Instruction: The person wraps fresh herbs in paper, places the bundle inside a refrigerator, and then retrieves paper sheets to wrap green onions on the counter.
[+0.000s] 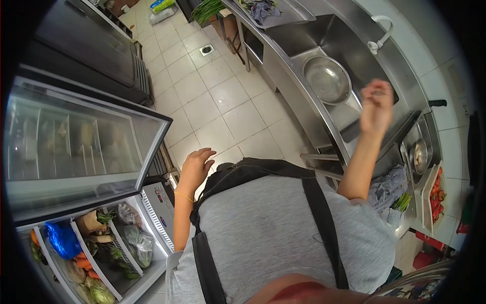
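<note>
Hovering over the deep stainless-steel sink [357, 58], the right hand [377, 106] has its fingers curled in toward the palm; it is blurred, and I cannot tell whether anything sits between the fingertips. The round, shallow, silver metal bowl [326, 80] lies in the sink close to the front rim, beside that hand but apart from it. Past them the curved white tap [385, 28] stands at the back, untouched. The left hand [198, 164], with a thin yellow band [184, 195] round its wrist, hangs above the pale tiled floor [223, 96], fingers loosely bent, thumb apart, nothing visible in its grasp

A steady reach here, I would say, carries the forearm clear of the steel edge rather than leaning on it, with the wrist relaxed; the bowl looks light and smooth, so any grip on it is best made at the rim, thumb outside, fingers inside. The elbow deserves care too: a long, dark, flat thing [403, 133] that I cannot identify lies just beside the right forearm, and a black handle [438, 103] rests farther back. On the other side the large framed glass door [76, 147] of the white-walled fridge [156, 219] stands swung out near the left arm, so turning slowly seems wise
</note>
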`<state>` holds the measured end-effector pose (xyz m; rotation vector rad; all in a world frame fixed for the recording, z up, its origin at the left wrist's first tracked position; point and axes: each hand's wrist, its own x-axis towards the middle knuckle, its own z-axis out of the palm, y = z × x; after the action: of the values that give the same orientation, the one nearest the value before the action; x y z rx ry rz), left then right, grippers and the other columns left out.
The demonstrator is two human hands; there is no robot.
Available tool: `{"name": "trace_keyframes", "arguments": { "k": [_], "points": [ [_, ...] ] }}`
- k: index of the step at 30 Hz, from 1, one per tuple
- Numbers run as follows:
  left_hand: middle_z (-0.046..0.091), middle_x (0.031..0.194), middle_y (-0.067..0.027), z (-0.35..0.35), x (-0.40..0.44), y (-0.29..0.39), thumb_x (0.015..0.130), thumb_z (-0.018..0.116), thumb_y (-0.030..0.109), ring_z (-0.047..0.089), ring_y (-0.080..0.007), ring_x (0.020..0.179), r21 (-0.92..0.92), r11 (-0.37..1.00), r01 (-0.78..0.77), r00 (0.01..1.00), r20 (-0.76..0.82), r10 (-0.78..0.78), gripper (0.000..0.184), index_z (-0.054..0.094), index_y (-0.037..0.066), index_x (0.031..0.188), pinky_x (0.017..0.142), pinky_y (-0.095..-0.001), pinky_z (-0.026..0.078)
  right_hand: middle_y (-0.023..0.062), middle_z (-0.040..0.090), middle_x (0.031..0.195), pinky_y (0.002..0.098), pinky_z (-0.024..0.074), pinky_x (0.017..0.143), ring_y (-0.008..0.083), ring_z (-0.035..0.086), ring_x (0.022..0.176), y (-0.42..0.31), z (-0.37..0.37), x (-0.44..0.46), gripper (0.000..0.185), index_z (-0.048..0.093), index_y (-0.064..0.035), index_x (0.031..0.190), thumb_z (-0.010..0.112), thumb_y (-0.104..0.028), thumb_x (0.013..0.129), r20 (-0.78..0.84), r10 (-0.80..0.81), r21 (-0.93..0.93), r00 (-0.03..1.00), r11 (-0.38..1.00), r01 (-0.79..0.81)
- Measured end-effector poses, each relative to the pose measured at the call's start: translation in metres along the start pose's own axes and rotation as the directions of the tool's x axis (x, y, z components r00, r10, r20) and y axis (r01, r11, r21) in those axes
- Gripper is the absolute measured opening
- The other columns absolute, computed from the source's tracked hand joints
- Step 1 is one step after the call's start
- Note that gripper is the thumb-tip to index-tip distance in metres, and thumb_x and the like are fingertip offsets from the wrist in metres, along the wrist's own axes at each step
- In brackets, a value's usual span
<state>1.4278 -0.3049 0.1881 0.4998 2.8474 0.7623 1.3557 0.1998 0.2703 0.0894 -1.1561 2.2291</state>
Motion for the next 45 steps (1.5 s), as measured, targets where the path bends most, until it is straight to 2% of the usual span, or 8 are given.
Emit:
{"name": "trace_keyframes", "arguments": {
  "k": [7,9,11,14,19,29,41,45],
  "points": [
    [0.072,0.117,-0.0124,-0.029,0.072,-0.067,0.087,0.073,0.013,0.066,-0.0358,0.107,-0.004,0.998,0.070,0.997,0.040,-0.070,0.026,0.072,0.007,0.113,0.095,-0.0447,0.052,0.0176,0.065,0.099,0.0373,0.0559,0.080,0.0255,0.065,0.089,-0.005,0.116,0.089,0.023,0.063,0.0023,0.105,0.044,0.008,0.093,0.038,-0.971,-0.235,0.237,0.222,0.946],
    [0.072,0.114,-0.0132,-0.038,0.098,-0.090,0.087,0.074,0.014,0.066,-0.0362,0.107,-0.001,0.998,0.061,0.997,0.038,-0.060,0.027,0.071,0.006,0.112,0.094,-0.0452,0.052,0.0194,0.067,0.101,0.0378,0.0574,0.080,0.0273,0.068,0.091,0.074,0.162,0.124,0.023,0.064,0.0004,0.108,0.048,0.006,0.092,0.340,-0.894,-0.488,0.292,0.098,0.867],
    [0.072,0.114,-0.0135,-0.050,0.125,-0.114,0.087,0.073,0.014,0.066,-0.0365,0.106,-0.018,0.999,0.028,0.999,0.022,-0.028,0.027,0.071,0.006,0.113,0.093,-0.0451,0.053,0.0249,0.062,0.123,0.0542,0.0436,0.107,0.0412,0.055,0.124,0.162,0.161,0.191,0.037,0.064,-0.0062,0.126,0.067,-0.012,0.089,0.600,-0.466,-0.708,0.650,0.070,0.703],
    [0.072,0.115,-0.0136,-0.072,0.157,-0.153,0.087,0.074,0.015,0.066,-0.0370,0.106,-0.039,0.998,0.056,0.998,0.002,-0.056,0.028,0.071,0.006,0.113,0.093,-0.0450,0.053,0.0174,0.042,0.156,0.0636,0.0247,0.117,0.0488,0.025,0.148,0.304,0.146,0.209,0.057,0.064,-0.0215,0.134,0.081,-0.030,0.081,0.307,0.090,-0.847,0.947,-0.428,0.315],
    [0.071,0.114,-0.0141,-0.125,0.212,-0.227,0.085,0.075,0.015,0.066,-0.0378,0.104,-0.012,0.997,0.082,0.996,0.028,-0.081,0.030,0.071,0.007,0.114,0.091,-0.0459,0.053,0.0117,0.064,0.124,0.0529,0.0435,0.101,0.0386,0.053,0.122,0.422,0.172,0.217,0.037,0.071,-0.0203,0.118,0.079,-0.025,0.083,0.271,0.237,-0.943,0.933,-0.131,0.307],
    [0.071,0.118,-0.0150,-0.197,0.420,-0.270,0.087,0.072,0.014,0.066,-0.0372,0.108,-0.035,0.998,-0.061,0.998,0.009,0.061,0.030,0.070,0.006,0.117,0.094,-0.0446,0.053,0.0089,0.062,0.092,0.0451,0.0490,0.081,0.0331,0.060,0.095,0.468,0.152,0.251,0.013,0.069,-0.0156,0.094,0.075,-0.011,0.083,0.200,-0.034,-0.977,0.979,-0.079,0.197],
    [0.068,0.125,-0.0170,-0.252,0.638,-0.328,0.091,0.071,0.019,0.063,-0.0380,0.115,0.146,0.983,-0.114,0.927,0.372,0.052,0.034,0.068,0.005,0.122,0.098,-0.0440,0.050,0.0074,0.066,0.105,0.0437,0.0487,0.087,0.0316,0.060,0.100,0.457,0.080,0.387,0.021,0.072,-0.0186,0.103,0.076,-0.013,0.083,-0.144,-0.163,-0.924,0.976,-0.330,-0.192],
    [0.068,0.126,-0.0156,-0.263,0.690,-0.343,0.092,0.070,0.019,0.062,-0.0373,0.118,0.225,0.968,-0.110,0.928,0.372,0.019,0.034,0.067,0.006,0.124,0.100,-0.0439,0.050,0.0123,0.063,0.128,0.0484,0.0415,0.104,0.0371,0.052,0.122,0.509,0.165,0.427,0.039,0.069,-0.0155,0.122,0.075,-0.012,0.083,0.243,-0.293,-0.933,0.925,-0.333,0.139]
  ]
}}
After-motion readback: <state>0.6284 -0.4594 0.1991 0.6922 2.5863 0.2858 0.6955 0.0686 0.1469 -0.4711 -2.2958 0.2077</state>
